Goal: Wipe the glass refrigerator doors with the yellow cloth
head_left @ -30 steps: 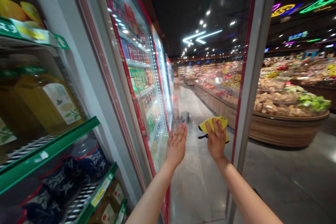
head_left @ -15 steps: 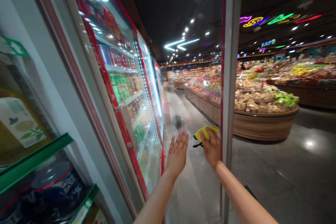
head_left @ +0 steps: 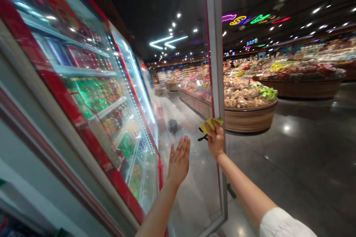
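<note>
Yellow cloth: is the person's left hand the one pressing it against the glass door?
No, the right hand presses the yellow cloth on the glass door; the left hand is flat, empty.

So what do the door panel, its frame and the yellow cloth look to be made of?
Door panel: clear glass, since the aisle shows through it. Door frame: probably grey-painted metal with a dull sheen. Yellow cloth: soft fabric, bunched under the right hand.

Right hand [head_left: 215, 141] presses a yellow cloth [head_left: 210, 124] on the open glass door [head_left: 191, 92], left hand [head_left: 178, 160] flat beside it
</note>
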Tool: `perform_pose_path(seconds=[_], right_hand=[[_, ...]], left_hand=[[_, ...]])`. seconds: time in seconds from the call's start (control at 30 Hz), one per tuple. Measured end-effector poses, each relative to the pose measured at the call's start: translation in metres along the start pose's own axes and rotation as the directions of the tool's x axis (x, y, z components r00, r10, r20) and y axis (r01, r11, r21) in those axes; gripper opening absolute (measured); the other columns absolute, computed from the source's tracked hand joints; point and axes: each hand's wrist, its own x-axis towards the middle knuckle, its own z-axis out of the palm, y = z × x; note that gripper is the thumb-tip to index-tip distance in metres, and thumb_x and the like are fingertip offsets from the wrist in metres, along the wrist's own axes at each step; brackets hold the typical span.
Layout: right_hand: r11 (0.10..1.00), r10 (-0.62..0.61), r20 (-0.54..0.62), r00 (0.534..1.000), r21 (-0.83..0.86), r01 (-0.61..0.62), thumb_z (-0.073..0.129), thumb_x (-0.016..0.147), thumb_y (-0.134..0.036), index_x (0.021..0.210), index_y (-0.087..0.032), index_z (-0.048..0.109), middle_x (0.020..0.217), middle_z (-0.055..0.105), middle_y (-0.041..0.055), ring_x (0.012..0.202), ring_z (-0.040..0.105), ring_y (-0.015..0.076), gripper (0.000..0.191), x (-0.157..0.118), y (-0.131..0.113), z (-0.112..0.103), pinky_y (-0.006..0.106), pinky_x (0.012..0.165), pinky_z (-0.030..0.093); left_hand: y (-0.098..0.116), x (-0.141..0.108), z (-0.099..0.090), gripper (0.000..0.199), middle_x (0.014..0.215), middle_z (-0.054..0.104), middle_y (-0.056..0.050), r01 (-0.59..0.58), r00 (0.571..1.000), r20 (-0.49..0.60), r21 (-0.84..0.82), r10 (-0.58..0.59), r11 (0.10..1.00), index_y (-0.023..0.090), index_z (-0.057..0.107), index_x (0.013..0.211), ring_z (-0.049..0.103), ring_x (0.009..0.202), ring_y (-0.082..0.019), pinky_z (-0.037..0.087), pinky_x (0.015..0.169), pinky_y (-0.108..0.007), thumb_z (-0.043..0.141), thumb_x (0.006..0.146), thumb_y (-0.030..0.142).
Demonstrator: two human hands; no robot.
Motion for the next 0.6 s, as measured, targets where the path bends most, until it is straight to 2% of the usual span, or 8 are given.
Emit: perform_pose_path(seconds=[0.1, 0.27, 0.33, 0.5, 0.6], right_hand=[[0.999, 0.040, -0.020, 0.999, 0.038, -0.039, 0.046, 0.081, -0.003, 0.140, -0.030, 0.061, 0.148, 0.051, 0.0110, 0.135, 0.050, 0.0292, 0.067, 0.002, 0.008, -0.001, 0.053, 0.108, 0.048], [0.997, 0.079, -0.084, 0.993, 0.022, -0.077, 0.046, 0.082, -0.004, 0.139, -0.030, 0.061, 0.141, 0.053, 0.0100, 0.128, 0.053, 0.0267, 0.065, -0.020, 0.005, 0.000, 0.051, 0.103, 0.051], [0.996, 0.086, -0.111, 0.990, 0.009, -0.085, 0.045, 0.083, -0.005, 0.138, -0.030, 0.061, 0.140, 0.053, 0.0109, 0.128, 0.053, 0.0272, 0.063, -0.007, 0.002, 0.004, 0.051, 0.102, 0.051], [0.997, 0.064, -0.108, 0.992, -0.027, -0.067, 0.045, 0.084, -0.005, 0.142, -0.030, 0.058, 0.147, 0.049, 0.0126, 0.134, 0.049, 0.0281, 0.065, 0.048, 0.000, 0.010, 0.049, 0.106, 0.047], [0.999, 0.026, -0.072, 0.997, -0.022, -0.028, 0.046, 0.086, -0.005, 0.143, -0.031, 0.057, 0.151, 0.049, 0.0121, 0.135, 0.050, 0.0290, 0.063, 0.039, 0.000, 0.005, 0.050, 0.108, 0.047]], left_hand=[[0.007, 0.009, 0.004, 0.081, 0.165, 0.032, -0.008, -0.035, 0.999, -0.011, -0.044, 0.035, 0.998, 0.016, 0.004, 0.163, 0.019, 0.157, -0.018, -0.001, 0.130, -0.049, 0.036, 0.091, 0.001], [0.009, 0.018, 0.010, 0.083, 0.166, 0.031, -0.008, -0.063, 0.998, -0.019, -0.082, 0.062, 0.995, 0.018, 0.005, 0.164, 0.021, 0.157, -0.019, 0.007, 0.131, -0.050, 0.037, 0.089, 0.000], [0.008, 0.027, 0.010, 0.083, 0.166, 0.030, -0.008, -0.080, 0.997, -0.021, -0.090, 0.078, 0.993, 0.018, 0.005, 0.164, 0.022, 0.156, -0.020, 0.009, 0.131, -0.049, 0.037, 0.089, 0.000], [0.012, 0.059, 0.002, 0.083, 0.166, 0.029, -0.008, -0.083, 0.995, -0.055, -0.115, 0.077, 0.990, 0.018, 0.005, 0.164, 0.024, 0.156, -0.021, 0.013, 0.131, -0.050, 0.040, 0.090, 0.002], [0.010, 0.066, -0.002, 0.083, 0.166, 0.029, -0.008, -0.049, 0.996, -0.082, -0.109, 0.040, 0.993, 0.018, 0.007, 0.164, 0.025, 0.156, -0.023, 0.011, 0.130, -0.052, 0.041, 0.090, 0.003]])
